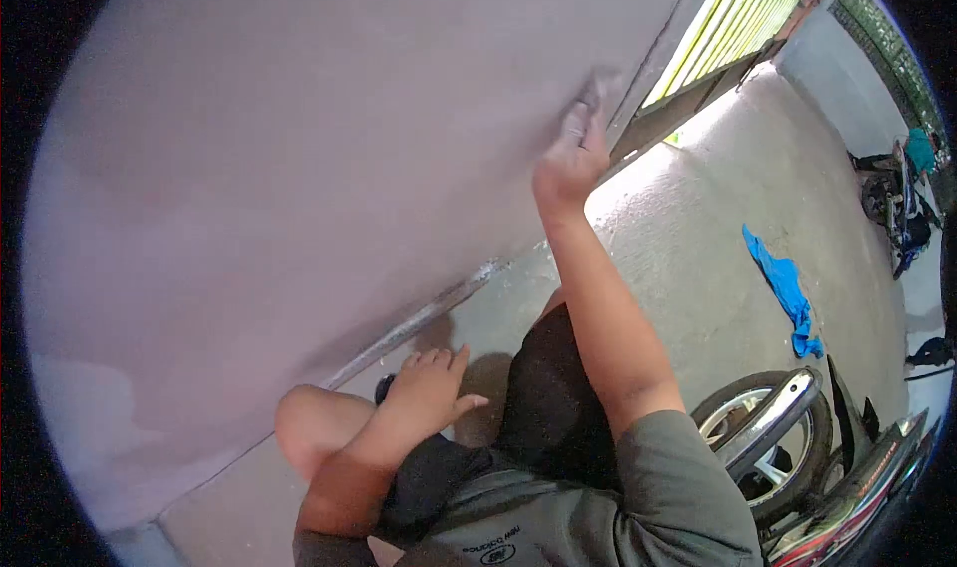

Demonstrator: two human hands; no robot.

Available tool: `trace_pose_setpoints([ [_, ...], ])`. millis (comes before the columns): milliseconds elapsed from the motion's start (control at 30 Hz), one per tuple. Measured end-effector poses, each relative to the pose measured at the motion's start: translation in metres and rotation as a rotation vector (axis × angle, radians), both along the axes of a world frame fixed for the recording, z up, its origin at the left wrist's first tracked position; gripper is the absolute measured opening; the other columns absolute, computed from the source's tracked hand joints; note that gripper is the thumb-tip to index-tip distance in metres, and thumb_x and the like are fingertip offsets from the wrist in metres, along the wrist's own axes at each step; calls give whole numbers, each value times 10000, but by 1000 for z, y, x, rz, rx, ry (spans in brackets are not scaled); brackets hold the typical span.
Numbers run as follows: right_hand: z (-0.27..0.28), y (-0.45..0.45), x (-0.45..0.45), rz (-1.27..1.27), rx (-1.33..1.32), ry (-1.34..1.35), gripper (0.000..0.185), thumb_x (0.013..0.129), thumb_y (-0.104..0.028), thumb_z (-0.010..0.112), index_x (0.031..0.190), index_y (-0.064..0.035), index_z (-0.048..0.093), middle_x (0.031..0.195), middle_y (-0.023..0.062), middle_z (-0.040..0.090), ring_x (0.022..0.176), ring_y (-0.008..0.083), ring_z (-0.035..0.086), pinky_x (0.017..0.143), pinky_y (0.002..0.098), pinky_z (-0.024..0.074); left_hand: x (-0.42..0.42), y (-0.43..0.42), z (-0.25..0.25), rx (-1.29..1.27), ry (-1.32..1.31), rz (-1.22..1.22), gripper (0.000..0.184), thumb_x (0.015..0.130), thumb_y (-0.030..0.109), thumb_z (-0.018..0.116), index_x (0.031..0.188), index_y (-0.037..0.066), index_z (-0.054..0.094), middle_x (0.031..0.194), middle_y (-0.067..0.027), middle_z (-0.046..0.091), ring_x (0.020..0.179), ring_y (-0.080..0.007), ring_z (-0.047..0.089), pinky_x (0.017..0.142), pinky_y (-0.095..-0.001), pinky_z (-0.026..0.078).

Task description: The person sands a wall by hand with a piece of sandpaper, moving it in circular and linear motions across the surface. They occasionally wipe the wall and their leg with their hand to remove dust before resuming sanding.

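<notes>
Matt and glossy surfaces around you
The wall (249, 188) in front of you looks smooth and matt, its bottom edge (429, 313) rough and chipped. Your shirt (558, 517) is matt grey cloth, your shorts (558, 388) matt dark cloth. The smooth floor (688, 298) turns glossy in bright patches; the blue cloth (783, 283) on it looks creased and matt. On the motorbike (867, 492), the fender (770, 423) shines and the tyre (822, 432) is matt black rubber.
</notes>
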State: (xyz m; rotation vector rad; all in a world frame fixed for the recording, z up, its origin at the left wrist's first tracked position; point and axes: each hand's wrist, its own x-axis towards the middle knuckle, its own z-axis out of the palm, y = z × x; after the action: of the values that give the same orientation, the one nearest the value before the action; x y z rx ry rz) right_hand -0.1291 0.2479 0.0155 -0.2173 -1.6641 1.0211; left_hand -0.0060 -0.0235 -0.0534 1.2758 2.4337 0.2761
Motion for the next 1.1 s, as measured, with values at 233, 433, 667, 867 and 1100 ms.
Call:
trace_pose_setpoints([
  [233,-10,-12,4,81,423,138,464,984,20,406,1440,104,385,1546,251,338,1453,336,319,1176,393,266,-2,4,6,-91,-34,-29,803,893,549,599,1425,-28,428,1188,-221,610,1200,-366,540,1013,-475,408],
  [433,-15,-11,4,4,276,72,468,951,25,458,1414,94,437,1532,253,361,1452,363,311,1183,407,252,-1,2,-1,-13,39,-33,786,883,552,612,1407,-12,453,1148,-222,621,1131,-382,561,970,-489,431],
  [667,-5,-1,5,-55,42,-80,322,1020,-175,496,1203,41,649,1123,183,703,1009,340,649,902,414,467,-14,6,-14,-70,-147,117,689,863,444,683,1342,-11,489,1150,-245,617,1092,-415,576,945,-505,458],
  [867,-8,-4,3,50,290,46,328,1022,-116,468,1279,54,579,1282,190,575,1183,325,508,1013,406,382,-20,10,-19,8,-77,74,684,864,439,681,1341,-13,490,1129,-228,627,1096,-400,582,937,-502,465],
  [1100,-13,-5,-6,127,590,267,369,1024,-46,435,1369,68,497,1467,199,426,1385,309,344,1143,397,282,-23,15,-19,-57,-105,49,690,865,442,681,1349,-10,488,1133,-213,637,1092,-396,591,946,-497,464],
])
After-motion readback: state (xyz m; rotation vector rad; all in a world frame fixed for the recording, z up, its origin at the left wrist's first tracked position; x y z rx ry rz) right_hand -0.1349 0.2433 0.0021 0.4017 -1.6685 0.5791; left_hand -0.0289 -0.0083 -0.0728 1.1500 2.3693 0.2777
